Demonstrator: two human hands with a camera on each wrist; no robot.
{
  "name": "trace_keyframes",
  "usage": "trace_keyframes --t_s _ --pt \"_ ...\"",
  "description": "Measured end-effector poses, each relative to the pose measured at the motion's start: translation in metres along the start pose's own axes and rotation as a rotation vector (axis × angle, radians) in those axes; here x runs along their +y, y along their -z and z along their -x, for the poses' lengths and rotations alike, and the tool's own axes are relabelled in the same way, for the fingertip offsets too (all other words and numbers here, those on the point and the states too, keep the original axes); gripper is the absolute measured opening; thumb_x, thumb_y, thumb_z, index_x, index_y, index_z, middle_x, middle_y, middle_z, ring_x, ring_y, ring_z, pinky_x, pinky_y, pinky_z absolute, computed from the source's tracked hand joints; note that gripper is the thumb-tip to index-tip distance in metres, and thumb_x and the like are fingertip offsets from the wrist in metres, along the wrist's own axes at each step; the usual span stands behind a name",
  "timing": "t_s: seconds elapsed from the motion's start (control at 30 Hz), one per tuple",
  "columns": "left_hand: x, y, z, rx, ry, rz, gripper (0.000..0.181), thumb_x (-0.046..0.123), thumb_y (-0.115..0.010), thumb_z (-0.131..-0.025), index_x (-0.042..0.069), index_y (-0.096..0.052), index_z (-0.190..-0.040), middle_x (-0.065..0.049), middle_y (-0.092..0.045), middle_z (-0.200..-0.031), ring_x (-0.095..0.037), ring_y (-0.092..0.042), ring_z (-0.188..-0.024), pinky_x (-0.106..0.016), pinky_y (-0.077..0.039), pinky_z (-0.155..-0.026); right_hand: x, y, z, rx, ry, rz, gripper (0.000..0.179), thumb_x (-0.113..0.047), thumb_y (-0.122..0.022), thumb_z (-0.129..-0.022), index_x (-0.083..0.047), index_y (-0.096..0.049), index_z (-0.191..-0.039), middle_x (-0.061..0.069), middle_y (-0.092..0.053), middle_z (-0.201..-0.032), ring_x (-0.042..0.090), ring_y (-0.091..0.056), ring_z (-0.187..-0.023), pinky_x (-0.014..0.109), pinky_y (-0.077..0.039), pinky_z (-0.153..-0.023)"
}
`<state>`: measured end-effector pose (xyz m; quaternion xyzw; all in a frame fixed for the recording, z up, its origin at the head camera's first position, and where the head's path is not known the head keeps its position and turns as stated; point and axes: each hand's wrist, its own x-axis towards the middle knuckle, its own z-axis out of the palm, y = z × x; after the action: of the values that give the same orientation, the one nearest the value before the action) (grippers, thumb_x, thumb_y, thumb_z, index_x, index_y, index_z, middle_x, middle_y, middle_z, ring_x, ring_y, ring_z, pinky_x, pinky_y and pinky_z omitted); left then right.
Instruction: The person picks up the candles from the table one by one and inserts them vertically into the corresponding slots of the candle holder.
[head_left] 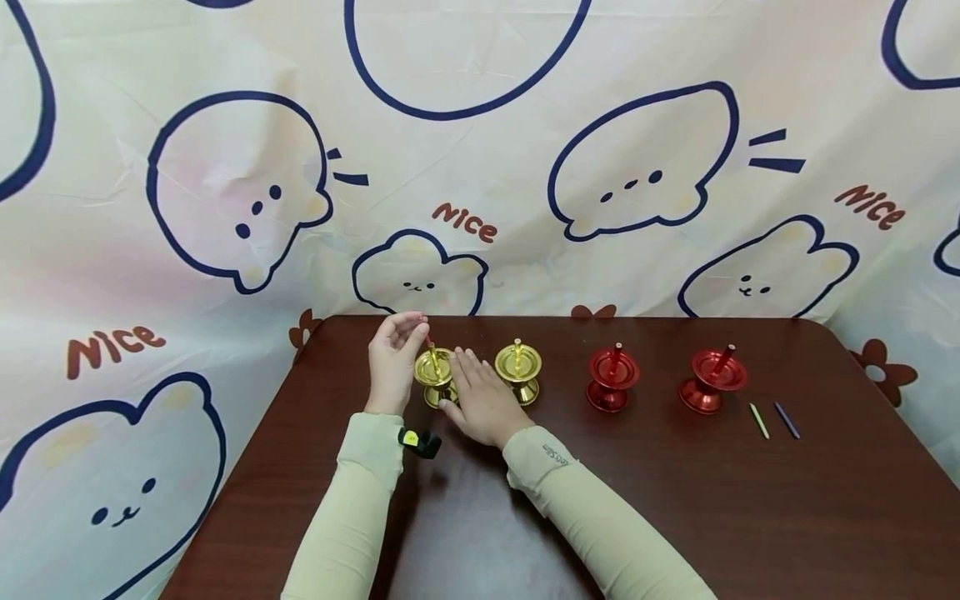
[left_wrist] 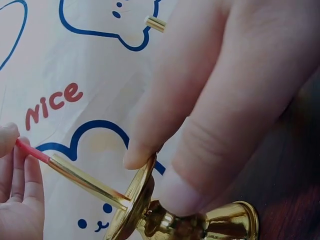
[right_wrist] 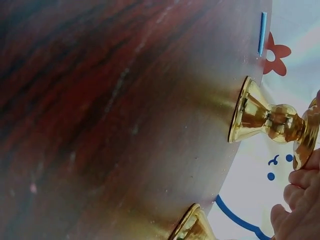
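A gold candle holder [head_left: 442, 368] stands at the left of the table. My left hand [head_left: 392, 360] pinches a thin red candle [left_wrist: 33, 150] at its upper end. The lower end of the red candle sits at the mouth of the holder's gold tube [left_wrist: 90, 182]. My right hand [head_left: 483, 406] holds the same holder, one fingertip at the rim of its dish and the thumb against its stem [left_wrist: 172, 222]. Just right of that hand is a second gold candle holder [head_left: 519, 364], upright, with a pale tip in its tube.
Two red candle holders [head_left: 612, 375], [head_left: 708, 379] stand farther right. Beside them lie a green candle [head_left: 759, 421] and a purple candle [head_left: 787, 420]. In the right wrist view a blue stick [right_wrist: 262, 34] lies near the table edge. A patterned cloth [head_left: 517, 183] hangs behind.
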<state>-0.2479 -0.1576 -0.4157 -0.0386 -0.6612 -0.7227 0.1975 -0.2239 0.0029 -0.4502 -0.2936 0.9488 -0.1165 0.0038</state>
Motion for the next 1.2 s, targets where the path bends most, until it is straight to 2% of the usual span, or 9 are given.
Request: trace_keyframes --t_s 0.17,0.43,0.7,0.83,1.03,1.2 --pt "0.0 0.001 -0.001 0.006 -0.002 0.015 0.029 0.013 -0.07 -0.097 -0.003 -0.063 -0.12 -0.01 -0.066 -0.114 -0.019 -0.063 -0.107 -0.023 -0.052 -0.093 0.0 0.0 -0.002 -0.002 0.004 0.001 0.073 -0.044 -0.042 -0.108 -0.003 -0.015 -0.162 0.014 -0.011 -0.169 0.026 -0.007 -0.156 0.04 -0.012 -0.125" --pt "-0.002 0.001 -0.002 -0.02 -0.001 0.016 0.031 0.012 -0.068 -0.098 -0.006 -0.062 -0.122 -0.018 -0.065 -0.117 -0.018 -0.064 -0.105 -0.023 -0.052 -0.091 0.0 -0.001 -0.002 0.007 0.002 -0.006 0.074 -0.045 -0.042 -0.108 -0.003 -0.014 -0.162 0.014 -0.011 -0.169 0.027 -0.008 -0.156 0.04 -0.013 -0.125" --pt "-0.006 0.004 -0.001 -0.034 -0.02 -0.01 0.032 0.013 -0.068 -0.098 -0.006 -0.062 -0.124 -0.017 -0.065 -0.119 -0.017 -0.064 -0.107 -0.023 -0.052 -0.092 0.0 0.001 0.0 0.008 0.008 0.015 0.074 -0.047 -0.039 -0.108 -0.003 -0.014 -0.162 0.015 -0.011 -0.169 0.027 -0.008 -0.156 0.039 -0.013 -0.125" --pt "-0.006 0.005 0.0 -0.051 -0.027 -0.004 0.031 0.008 -0.067 -0.098 -0.005 -0.063 -0.126 -0.017 -0.066 -0.121 -0.017 -0.065 -0.108 -0.023 -0.053 -0.092 0.001 0.002 -0.001 0.005 0.013 0.021 0.074 -0.047 -0.039 -0.108 -0.002 -0.014 -0.162 0.015 -0.011 -0.169 0.027 -0.008 -0.156 0.04 -0.013 -0.125" --pt "-0.009 0.005 0.001 -0.077 -0.103 -0.069 0.025 0.002 -0.066 -0.097 0.001 -0.066 -0.122 -0.017 -0.067 -0.12 -0.021 -0.066 -0.109 -0.025 -0.055 -0.09 0.002 -0.001 -0.001 0.012 0.011 0.003 0.074 -0.046 -0.041 -0.108 -0.003 -0.014 -0.162 0.014 -0.012 -0.169 0.027 -0.009 -0.156 0.04 -0.013 -0.125" --pt "-0.013 0.005 0.001 -0.081 -0.149 -0.1 0.024 0.004 -0.067 -0.097 0.0 -0.067 -0.121 -0.022 -0.067 -0.12 -0.016 -0.067 -0.107 -0.024 -0.054 -0.091 0.003 -0.003 -0.002 0.01 0.006 -0.002 0.074 -0.046 -0.041 -0.108 -0.004 -0.014 -0.162 0.014 -0.012 -0.169 0.026 -0.009 -0.156 0.04 -0.013 -0.125"
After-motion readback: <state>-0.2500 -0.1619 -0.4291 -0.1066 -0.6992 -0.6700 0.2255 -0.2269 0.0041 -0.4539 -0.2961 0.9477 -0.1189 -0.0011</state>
